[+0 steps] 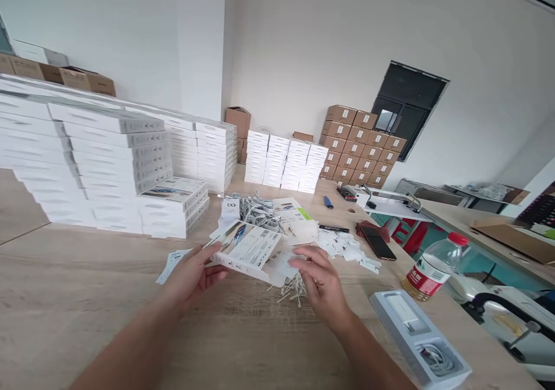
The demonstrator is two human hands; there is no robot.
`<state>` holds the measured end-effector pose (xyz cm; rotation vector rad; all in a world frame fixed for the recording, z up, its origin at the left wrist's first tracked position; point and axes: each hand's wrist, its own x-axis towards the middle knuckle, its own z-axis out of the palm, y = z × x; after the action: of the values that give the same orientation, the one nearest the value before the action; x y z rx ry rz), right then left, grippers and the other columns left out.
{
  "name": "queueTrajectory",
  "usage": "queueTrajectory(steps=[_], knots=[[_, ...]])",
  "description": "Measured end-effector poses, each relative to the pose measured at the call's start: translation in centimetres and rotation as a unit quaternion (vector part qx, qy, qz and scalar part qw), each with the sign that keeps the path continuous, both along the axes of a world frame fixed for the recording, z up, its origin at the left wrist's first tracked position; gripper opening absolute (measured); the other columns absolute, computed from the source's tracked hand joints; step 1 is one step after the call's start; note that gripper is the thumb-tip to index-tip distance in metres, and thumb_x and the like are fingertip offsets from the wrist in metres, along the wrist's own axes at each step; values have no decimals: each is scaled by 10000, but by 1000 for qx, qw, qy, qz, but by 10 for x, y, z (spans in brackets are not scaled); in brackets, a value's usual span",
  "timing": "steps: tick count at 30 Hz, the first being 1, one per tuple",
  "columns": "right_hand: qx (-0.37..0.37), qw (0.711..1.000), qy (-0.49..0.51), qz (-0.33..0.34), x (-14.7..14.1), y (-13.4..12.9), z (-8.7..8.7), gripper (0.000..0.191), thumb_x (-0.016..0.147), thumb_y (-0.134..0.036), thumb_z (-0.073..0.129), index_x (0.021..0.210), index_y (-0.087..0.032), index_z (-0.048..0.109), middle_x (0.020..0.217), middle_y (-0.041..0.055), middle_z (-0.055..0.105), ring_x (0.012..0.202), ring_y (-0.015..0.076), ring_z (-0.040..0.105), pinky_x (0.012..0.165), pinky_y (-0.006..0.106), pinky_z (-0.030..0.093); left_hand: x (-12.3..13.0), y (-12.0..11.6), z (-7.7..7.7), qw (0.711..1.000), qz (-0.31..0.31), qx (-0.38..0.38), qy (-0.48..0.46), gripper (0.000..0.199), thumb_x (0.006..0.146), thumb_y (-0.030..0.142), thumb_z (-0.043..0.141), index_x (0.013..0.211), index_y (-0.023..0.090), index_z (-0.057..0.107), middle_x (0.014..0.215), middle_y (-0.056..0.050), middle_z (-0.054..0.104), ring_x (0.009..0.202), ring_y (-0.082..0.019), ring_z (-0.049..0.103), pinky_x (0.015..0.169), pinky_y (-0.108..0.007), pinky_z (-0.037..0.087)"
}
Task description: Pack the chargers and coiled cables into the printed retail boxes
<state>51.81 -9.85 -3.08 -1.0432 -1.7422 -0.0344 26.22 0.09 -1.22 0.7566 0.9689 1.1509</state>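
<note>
A flat white printed box [249, 246] is tilted above the table, its left end gripped between the thumb and fingers of my left hand [197, 271]. At the box's right end, a translucent sleeve or flap [280, 265] is pinched by my right hand [318, 280]. Behind the box lies a heap of grey-white cables [260, 210], with a small white card [230, 207] beside it. Short white strips [295, 289] lie scattered under the box. Small white paper slips [344, 245] are spread to the right.
Tall stacks of white boxes [108, 164] line the left and back. An open tray [418, 338] holding a coiled cable sits front right, near a red-capped bottle [433, 268] and a phone [378, 242]. Brown cartons [358, 147] stand behind.
</note>
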Motion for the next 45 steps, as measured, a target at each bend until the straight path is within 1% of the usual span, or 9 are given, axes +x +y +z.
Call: queueTrajectory(steps=[3, 7, 12, 16, 20, 25, 28, 37, 45], knots=[[-31, 999, 1, 14, -5, -1, -1, 342, 975, -190, 432, 1066, -314, 737, 1280, 63, 636, 1242, 250, 527, 1007, 469, 465, 0, 0, -1, 999, -32, -30, -13, 71, 860, 128, 650, 922, 107, 677, 800, -102, 727, 526, -136, 664, 413, -202, 579], [-67, 997, -17, -24, 5, -4, 9, 393, 973, -236, 445, 1327, -308, 603, 1507, 56, 461, 1425, 252, 348, 1163, 519, 292, -1, -1, 0, 996, -57, -51, -36, 96, 881, 117, 611, 935, 89, 686, 787, -112, 734, 514, -140, 666, 414, -204, 582], [-146, 977, 56, -143, 70, -17, 25, 344, 911, -345, 504, 1166, -233, 706, 1218, 99, 699, 1162, 271, 622, 1046, 492, 446, -3, -3, 6, 993, -83, -44, -74, 135, 873, 74, 585, 948, 127, 684, 830, -96, 759, 602, -168, 716, 535, -256, 636], [-307, 927, 0, -214, 146, -59, 15, 369, 806, -362, 550, 1074, -212, 754, 1179, 107, 725, 1158, 323, 630, 1055, 531, 426, -1, -9, 11, 987, -119, -53, -97, 194, 841, 43, 589, 978, 141, 685, 868, -93, 774, 691, -212, 738, 607, -309, 650], [-447, 867, -50, -213, 199, -106, 4, 708, 685, -203, 519, 1390, -229, 561, 1479, 80, 507, 1401, 281, 419, 1167, 475, 293, 3, -13, 12, 984, -136, -58, -96, 206, 845, 33, 547, 977, 101, 690, 822, -116, 769, 675, -227, 737, 601, -322, 646], [-568, 778, -170, -206, 193, -125, 7, 989, 608, -102, 575, 1546, -214, 284, 1640, 105, 131, 1512, 296, 62, 1203, 473, 117, 7, -12, 9, 987, -128, -55, -86, 205, 855, 31, 527, 935, 118, 694, 793, -95, 767, 661, -210, 731, 582, -304, 640], [-577, 752, -214, -237, 179, -118, 12, 1068, 567, -104, 653, 1550, -239, 259, 1629, 138, 190, 1503, 361, 101, 1183, 527, 173, 7, -10, 10, 987, -128, -49, -84, 197, 855, 35, 532, 912, 129, 695, 820, -97, 772, 657, -203, 726, 593, -312, 643], [-508, 826, -161, -184, 174, -103, 29, 968, 512, -158, 743, 1442, -275, 499, 1335, 141, 610, 1239, 375, 547, 1036, 456, 431, -2, -9, 3, 984, -140, -49, -98, 150, 825, 50, 608, 947, 80, 689, 860, -160, 766, 680, -232, 746, 603, -314, 648], [-377, 879, -117, -265, 130, -40, 58, 830, 730, -431, 656, 1487, -192, 412, 1393, 148, 546, 1263, 331, 524, 1057, 454, 403, 4, -15, -11, 976, -203, -38, -69, 309, 756, 121, 773, 1042, 153, 662, 1069, -113, 759, 793, -205, 739, 629, -288, 640]])
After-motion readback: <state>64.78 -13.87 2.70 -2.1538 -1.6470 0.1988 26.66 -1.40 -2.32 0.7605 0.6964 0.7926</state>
